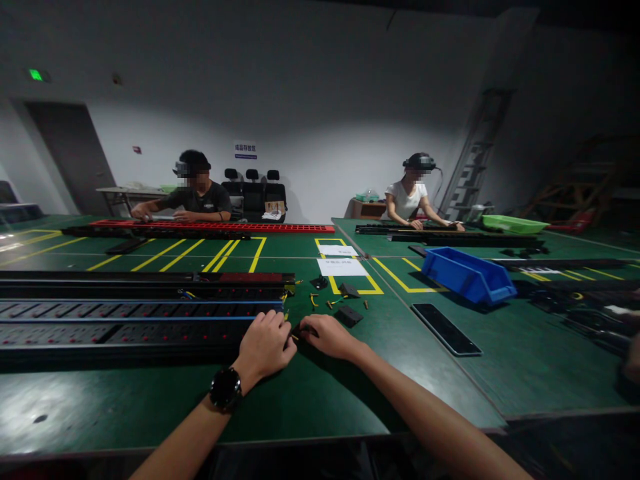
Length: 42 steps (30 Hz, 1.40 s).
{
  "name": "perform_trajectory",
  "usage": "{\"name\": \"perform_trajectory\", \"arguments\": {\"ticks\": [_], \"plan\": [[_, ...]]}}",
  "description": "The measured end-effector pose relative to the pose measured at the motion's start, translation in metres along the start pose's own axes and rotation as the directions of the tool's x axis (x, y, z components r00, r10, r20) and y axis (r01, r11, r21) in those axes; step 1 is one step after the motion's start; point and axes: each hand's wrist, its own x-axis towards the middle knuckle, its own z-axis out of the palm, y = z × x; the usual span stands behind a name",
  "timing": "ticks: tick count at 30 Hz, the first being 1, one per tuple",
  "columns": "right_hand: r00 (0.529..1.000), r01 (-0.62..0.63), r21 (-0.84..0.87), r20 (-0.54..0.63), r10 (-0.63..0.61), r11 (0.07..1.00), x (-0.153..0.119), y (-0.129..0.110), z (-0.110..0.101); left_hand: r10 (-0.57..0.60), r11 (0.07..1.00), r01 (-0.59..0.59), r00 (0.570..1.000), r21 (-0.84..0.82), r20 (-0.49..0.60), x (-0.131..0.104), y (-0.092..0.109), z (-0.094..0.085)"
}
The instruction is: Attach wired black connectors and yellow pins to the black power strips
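Note:
My left hand (267, 343), with a black watch on the wrist, curls its fingers over the right end of a long black rail (150, 337) dotted with red. What its fingertips grip is hidden. Close beside it, my right hand (330, 335) is closed in a pinch at the rail's end. A small dark piece with a thin light pin shows between the two hands, too small to name. Just beyond my right hand lie black blocks (349, 315), short yellow-green wires (314, 300) and small brass-coloured pieces.
More long rails (100, 285) lie to the left. At right are a phone (447, 329) and a blue bin (467, 275). Paper sheets (342, 267) lie mid-table. Two people (200, 197) work across the green table; another person's hand (634, 357) shows at the right edge.

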Motion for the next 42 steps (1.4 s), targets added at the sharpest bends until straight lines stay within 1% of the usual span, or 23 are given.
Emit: {"name": "perform_trajectory", "arguments": {"ticks": [6, 14, 19, 25, 32, 38, 40, 42], "plan": [[1.0, 0.012, 0.026, -0.005, -0.012, 1.0, 0.0004, 0.0012, 0.0002, -0.005, 1.0, 0.005, 1.0, -0.011, 0.006, 0.001, 0.0001, 0.0003], [1.0, -0.002, 0.001, 0.003, 0.002, 1.0, 0.0016, -0.0015, -0.002, -0.006, 1.0, 0.006, 1.0, -0.005, 0.001, 0.0011, -0.0005, -0.0004], [1.0, 0.012, -0.009, -0.002, -0.012, 1.0, 0.0011, 0.0004, -0.0006, -0.001, 1.0, 0.001, 1.0, -0.008, -0.003, 0.001, -0.0008, -0.0003], [1.0, 0.018, 0.001, 0.0, -0.018, 1.0, 0.001, 0.0014, -0.0001, 0.004, 1.0, -0.004, 1.0, -0.01, -0.016, 0.0004, -0.0013, 0.0022], [1.0, 0.02, 0.012, -0.005, -0.02, 1.0, 0.001, 0.0019, -0.0007, 0.0, 1.0, 0.0, 1.0, 0.001, -0.003, 0.0004, -0.0012, 0.0024], [1.0, 0.009, -0.001, 0.001, -0.009, 1.0, 0.001, 0.0012, 0.0024, -0.003, 1.0, 0.003, 1.0, -0.008, -0.009, 0.0007, -0.0014, 0.0027], [1.0, 0.015, -0.018, 0.012, -0.015, 1.0, 0.0013, -0.0004, 0.0009, 0.0, 1.0, 0.0, 1.0, -0.002, -0.005, 0.001, -0.0012, 0.0021], [0.999, 0.036, -0.043, 0.019, -0.036, 0.998, 0.0026, 0.0009, -0.005, -0.001, 1.0, 0.001, 1.0, 0.0, -0.001, 0.001, -0.001, 0.0012]]}}
